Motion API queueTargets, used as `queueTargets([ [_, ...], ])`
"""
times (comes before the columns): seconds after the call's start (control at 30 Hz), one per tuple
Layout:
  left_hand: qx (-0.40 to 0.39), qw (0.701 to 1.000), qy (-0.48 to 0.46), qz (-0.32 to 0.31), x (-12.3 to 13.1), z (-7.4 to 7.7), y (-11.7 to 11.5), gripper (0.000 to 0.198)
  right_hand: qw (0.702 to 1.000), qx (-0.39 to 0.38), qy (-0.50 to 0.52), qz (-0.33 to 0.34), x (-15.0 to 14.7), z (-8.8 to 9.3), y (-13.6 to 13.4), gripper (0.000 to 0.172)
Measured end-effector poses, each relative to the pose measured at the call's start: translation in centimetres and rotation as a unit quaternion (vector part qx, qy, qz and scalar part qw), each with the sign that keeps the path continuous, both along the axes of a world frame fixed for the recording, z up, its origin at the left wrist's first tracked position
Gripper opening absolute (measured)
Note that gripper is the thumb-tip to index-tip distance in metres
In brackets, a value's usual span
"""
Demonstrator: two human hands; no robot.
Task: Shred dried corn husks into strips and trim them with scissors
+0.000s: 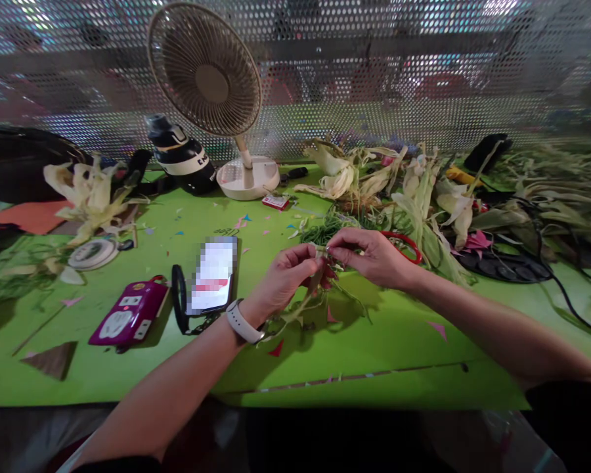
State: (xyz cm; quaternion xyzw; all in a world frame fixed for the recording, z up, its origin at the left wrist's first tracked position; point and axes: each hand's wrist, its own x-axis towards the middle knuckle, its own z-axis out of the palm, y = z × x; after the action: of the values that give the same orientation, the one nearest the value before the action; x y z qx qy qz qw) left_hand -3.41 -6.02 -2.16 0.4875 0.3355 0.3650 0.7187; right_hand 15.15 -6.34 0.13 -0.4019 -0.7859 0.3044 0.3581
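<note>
My left hand [291,274] is closed, thumb and forefinger pinching a thin plant stem [300,312] that trails down toward the wristband. My right hand [372,257] pinches the same piece at its upper end, so the fingertips of both hands nearly meet. What exactly sits between the right fingertips is too small to make out. Dark reddish bits show just under the fingers. Behind the hands lies a bundle of fine green stems [320,226]. A red scissors handle [408,243] shows just beyond my right hand, its blades hidden.
Dried corn husks [423,190] are heaped at the back right, beside a black paint palette [505,266]. A fan [246,176], a bottle [184,161], a phone [211,276] and a purple device [128,314] stand or lie leftward. Paper scraps dot the green table [374,355].
</note>
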Motion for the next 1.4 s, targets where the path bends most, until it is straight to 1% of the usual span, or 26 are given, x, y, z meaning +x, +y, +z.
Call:
queueTargets([
  [0.1, 0.033, 0.999, 0.019, 0.018, 0.1, 0.1, -0.1, 0.023, 1.0, 0.017, -0.004, -0.011, 0.0, 0.1, -0.2, 0.015],
  [0.2, 0.072, 0.997, 0.035, 0.005, -0.4, 0.5, 0.0, 0.021, 0.999, 0.033, -0.003, -0.009, 0.1, 0.7, -0.3, 0.015],
  [0.27, 0.08, 0.996, 0.033, -0.003, -0.7, 0.7, 0.3, 0.024, 0.999, 0.036, -0.012, 0.008, 0.3, 1.1, -0.3, 0.014],
  [0.37, 0.074, 0.997, 0.03, 0.001, -0.9, 0.9, 0.4, 0.034, 0.998, 0.014, -0.035, 0.051, 0.5, 1.5, -0.3, 0.014],
  [0.43, 0.103, 0.993, 0.055, -0.013, -0.8, 0.8, 0.4, 0.036, 0.997, -0.008, -0.046, 0.068, 0.5, 1.4, -0.2, 0.016],
  [0.5, 0.149, 0.985, 0.088, -0.022, -0.5, 0.6, 0.2, 0.033, 0.996, -0.025, -0.052, 0.069, 0.5, 1.1, -0.1, 0.019],
  [0.57, 0.187, 0.976, 0.113, -0.009, -0.3, 0.5, 0.0, 0.032, 0.996, -0.043, -0.044, 0.07, 0.4, 0.9, -0.2, 0.021],
  [0.67, 0.209, 0.97, 0.126, 0.016, -0.1, 0.6, -0.3, 0.033, 0.993, -0.081, -0.013, 0.09, 0.1, 0.7, -0.3, 0.021],
  [0.83, 0.248, 0.959, 0.133, 0.044, 0.0, 0.6, -0.3, 0.034, 0.993, -0.093, 0.004, 0.066, -0.4, 0.5, -0.5, 0.017],
  [1.0, 0.222, 0.968, 0.111, 0.034, 0.1, 0.2, -0.2, 0.035, 0.991, -0.115, -0.013, 0.066, -0.3, 0.6, -0.4, 0.012],
  [1.2, 0.185, 0.977, 0.096, 0.046, 0.2, 0.1, -0.2, 0.033, 0.993, -0.096, 0.014, 0.06, 0.1, 1.0, -0.4, 0.011],
  [1.3, 0.184, 0.978, 0.094, 0.041, 0.2, 0.3, -0.4, 0.034, 0.99, -0.118, 0.042, 0.065, 0.4, 1.0, -0.5, 0.01],
  [1.4, 0.195, 0.975, 0.103, 0.032, 0.3, 0.4, -0.5, 0.036, 0.986, -0.147, 0.047, 0.065, 0.3, 0.8, -0.6, 0.015],
])
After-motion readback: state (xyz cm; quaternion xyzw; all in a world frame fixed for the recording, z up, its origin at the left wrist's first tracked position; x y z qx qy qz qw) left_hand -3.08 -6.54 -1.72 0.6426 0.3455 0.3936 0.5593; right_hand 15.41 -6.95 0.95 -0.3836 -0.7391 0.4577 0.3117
